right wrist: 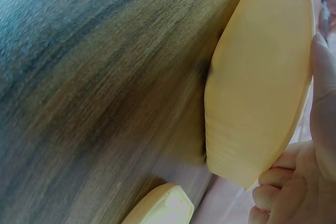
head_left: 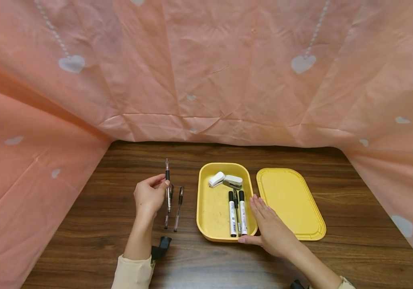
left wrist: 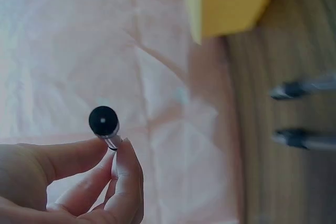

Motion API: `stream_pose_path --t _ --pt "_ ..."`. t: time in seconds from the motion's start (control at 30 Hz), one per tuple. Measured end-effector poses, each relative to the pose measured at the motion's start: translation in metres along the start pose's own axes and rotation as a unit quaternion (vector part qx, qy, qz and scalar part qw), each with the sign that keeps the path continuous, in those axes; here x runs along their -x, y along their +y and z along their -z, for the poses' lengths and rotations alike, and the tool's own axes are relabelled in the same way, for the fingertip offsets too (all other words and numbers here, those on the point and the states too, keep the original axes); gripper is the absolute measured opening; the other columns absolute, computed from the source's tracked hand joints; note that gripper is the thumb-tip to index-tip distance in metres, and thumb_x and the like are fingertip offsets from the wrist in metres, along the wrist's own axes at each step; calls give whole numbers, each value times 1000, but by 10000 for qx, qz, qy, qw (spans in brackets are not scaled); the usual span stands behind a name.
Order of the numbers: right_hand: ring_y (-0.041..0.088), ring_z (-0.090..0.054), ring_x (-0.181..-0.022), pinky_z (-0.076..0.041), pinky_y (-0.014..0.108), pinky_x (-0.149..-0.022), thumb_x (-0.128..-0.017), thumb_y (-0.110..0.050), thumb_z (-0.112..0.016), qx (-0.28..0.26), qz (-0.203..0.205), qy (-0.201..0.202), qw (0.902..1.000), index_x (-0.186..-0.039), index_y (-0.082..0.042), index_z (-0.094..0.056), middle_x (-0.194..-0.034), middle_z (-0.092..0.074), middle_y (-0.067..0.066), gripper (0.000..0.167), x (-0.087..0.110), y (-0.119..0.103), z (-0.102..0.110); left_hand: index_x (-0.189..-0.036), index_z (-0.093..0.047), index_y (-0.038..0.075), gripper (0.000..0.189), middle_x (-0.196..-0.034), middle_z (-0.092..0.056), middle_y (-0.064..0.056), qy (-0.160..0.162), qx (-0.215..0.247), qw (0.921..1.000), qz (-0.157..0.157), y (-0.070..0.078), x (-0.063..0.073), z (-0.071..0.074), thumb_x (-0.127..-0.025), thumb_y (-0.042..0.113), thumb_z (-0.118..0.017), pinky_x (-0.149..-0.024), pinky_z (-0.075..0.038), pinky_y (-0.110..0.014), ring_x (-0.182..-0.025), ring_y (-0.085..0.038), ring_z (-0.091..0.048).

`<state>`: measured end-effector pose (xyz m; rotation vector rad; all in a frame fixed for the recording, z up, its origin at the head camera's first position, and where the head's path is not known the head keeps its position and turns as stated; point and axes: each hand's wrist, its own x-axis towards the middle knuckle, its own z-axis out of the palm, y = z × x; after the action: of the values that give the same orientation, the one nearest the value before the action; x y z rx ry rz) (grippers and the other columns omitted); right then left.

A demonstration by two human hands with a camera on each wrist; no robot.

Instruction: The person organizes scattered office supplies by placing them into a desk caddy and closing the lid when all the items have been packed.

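A clear gel pen (head_left: 167, 172) with a black grip is pinched upright between the thumb and fingers of my left hand (head_left: 150, 195). The left wrist view shows its dark round end (left wrist: 103, 120) close up. Two more pens lie on the table beside that hand, one of them a clear pen (head_left: 179, 208), the other partly hidden behind the held one. My right hand (head_left: 273, 230) rests against the near right corner of a yellow box (head_left: 210, 216), fingers straight along the side and thumb at the front rim. Inside are two white markers (head_left: 232, 218), a pen (head_left: 237, 204) and two small white staplers (head_left: 233, 181).
A yellow lid (head_left: 289, 204) lies flat on the wooden table (head_left: 94, 224), right of the box. Pink cloth (head_left: 220, 80) with white hearts hangs at the back and both sides. A black strap piece (head_left: 161, 248) sits at my left wrist.
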<state>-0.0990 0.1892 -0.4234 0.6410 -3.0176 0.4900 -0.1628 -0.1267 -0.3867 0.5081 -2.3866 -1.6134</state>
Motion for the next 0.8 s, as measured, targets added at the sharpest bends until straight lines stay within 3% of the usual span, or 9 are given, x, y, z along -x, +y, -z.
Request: stream_pose_path --t 0.23,0.43,0.6,0.8 --pt "42 -28 -144 -30 57 -113 -77 -70 -60 -16 -16 -4 10000 -148 7 -29 -155 -27 27 109 1 1 0 -113 -72 5 25 -108 -72 -14 -308 593 9975 -222 30 16 -6 -88 10 -68 -66 -47 -9 -91 -14 -66" --pt "41 -28 -144 -30 57 -113 -77 -70 -60 -24 -18 -9 10000 -148 6 -29 -155 -27 27 109 0 2 1 -111 -72 1 24 -107 -72 -17 -559 1070 9918 -431 46 27 -21 -87 5 -68 -70 -50 -10 -89 -12 -66" --pt "41 -27 -144 -30 57 -113 -77 -68 -62 -46 -51 -34 10000 -148 6 -30 -155 -27 27 108 0 1 2 -109 -72 -1 23 -105 -72 -18 -779 1367 9864 -467 52 34 -40 -86 3 -69 -73 -53 -14 -87 -13 -66" --pt "41 -26 -145 -29 57 -113 -78 -66 -64 -48 -55 -85 9999 -148 6 -29 -155 -26 26 107 0 1 1 -109 -72 0 23 -103 -73 -14 -1053 1341 9852 -196 47 40 -66 -86 3 -70 -76 -56 -22 -88 -14 -67"
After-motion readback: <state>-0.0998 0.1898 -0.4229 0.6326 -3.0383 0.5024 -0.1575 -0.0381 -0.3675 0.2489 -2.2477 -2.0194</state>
